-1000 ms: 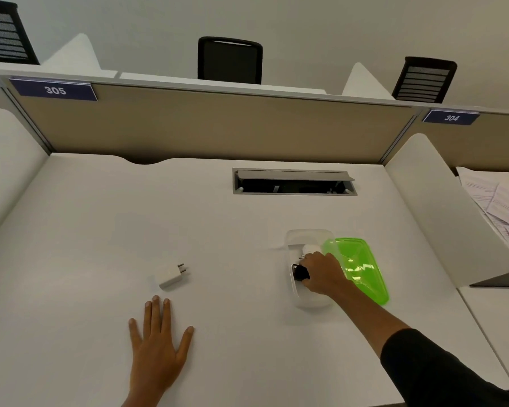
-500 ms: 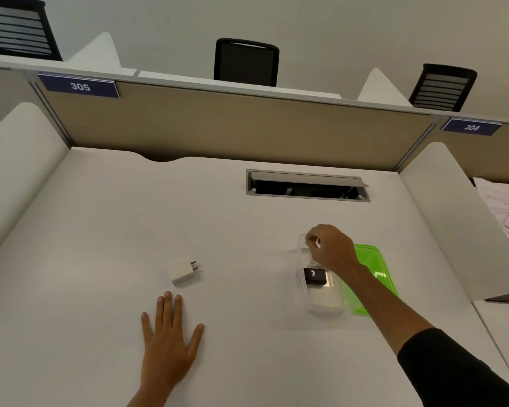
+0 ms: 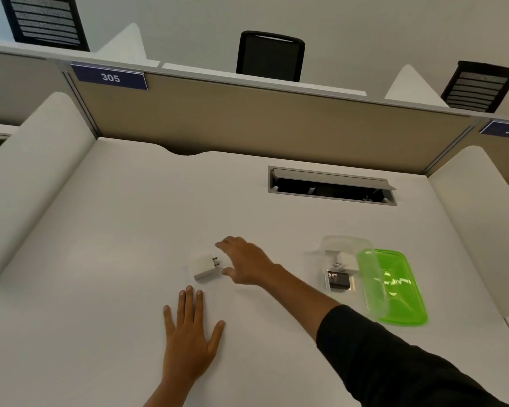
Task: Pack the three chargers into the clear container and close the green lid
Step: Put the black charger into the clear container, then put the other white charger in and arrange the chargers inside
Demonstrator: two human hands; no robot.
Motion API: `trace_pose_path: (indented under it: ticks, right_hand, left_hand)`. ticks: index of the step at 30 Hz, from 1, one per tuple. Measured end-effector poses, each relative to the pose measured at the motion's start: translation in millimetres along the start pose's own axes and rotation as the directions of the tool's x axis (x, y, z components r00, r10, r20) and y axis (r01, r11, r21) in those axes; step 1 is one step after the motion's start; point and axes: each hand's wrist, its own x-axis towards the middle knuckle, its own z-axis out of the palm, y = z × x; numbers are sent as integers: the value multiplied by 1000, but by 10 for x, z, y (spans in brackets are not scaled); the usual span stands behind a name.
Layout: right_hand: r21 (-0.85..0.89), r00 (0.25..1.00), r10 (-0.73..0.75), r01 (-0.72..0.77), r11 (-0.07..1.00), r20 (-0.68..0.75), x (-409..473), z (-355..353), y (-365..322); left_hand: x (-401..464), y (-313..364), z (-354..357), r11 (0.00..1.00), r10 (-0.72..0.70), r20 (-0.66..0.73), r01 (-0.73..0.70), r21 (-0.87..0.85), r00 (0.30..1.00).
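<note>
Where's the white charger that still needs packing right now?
In the head view, the white charger lies on the desk left of the clear container, just beyond the flat left hand's fingertips, with the open right hand right beside its prongs.

On the tabletop (image 3: 130, 259), one charger (image 3: 205, 266) is lying left of centre. The right hand (image 3: 246, 264) is sitting just to its right, and the left hand (image 3: 190, 333) is lying flat in front of it. Well to the right, the container (image 3: 340, 264) is holding two chargers (image 3: 341, 270), with the lid (image 3: 393, 287) leaning on its right side.
</note>
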Motion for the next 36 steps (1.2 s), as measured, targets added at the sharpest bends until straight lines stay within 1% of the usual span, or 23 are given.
trace_pose_path:
  ticks: [5, 8, 11, 15, 19, 24, 30, 33, 36]
  right_hand:
    - [-151, 993, -64, 78, 985, 95, 250, 268, -322]
    - [-209, 994, -60, 79, 975, 95, 285, 375, -411]
    - [-200, 999, -13, 23, 980, 51, 266, 444, -436]
    - [-143, 999, 13, -6, 990, 44, 194, 453, -354]
    - [-72, 999, 45, -45, 996, 3, 89, 304, -138]
    - [39, 981, 127, -122, 992, -145, -144, -106, 276]
    - [42, 928, 226, -224, 974, -296, -682, -624, 874]
    - [53, 898, 299, -299, 953, -322, -1018, -791, 1168]
    - [95, 868, 402, -392, 915, -292, -1341, -870, 1403]
  left_hand:
    - [5, -10, 36, 1000, 4, -2, -4, -10, 1000]
    - [9, -26, 54, 1000, 11, -19, -11, -20, 1000]
    - [12, -34, 69, 1000, 9, -19, -9, -18, 1000]
    - [15, -36, 81, 1000, 11, -18, -11, -24, 1000]
    - [12, -31, 70, 1000, 4, -9, -5, -20, 1000]
    - [10, -39, 65, 999, 13, -10, -13, -30, 1000]
    - [8, -54, 58, 1000, 19, -10, -19, -19, 1000]
    - [1, -41, 39, 1000, 18, -4, -18, -8, 1000]
    - [1, -14, 10, 1000, 10, 1, -10, -9, 1000]
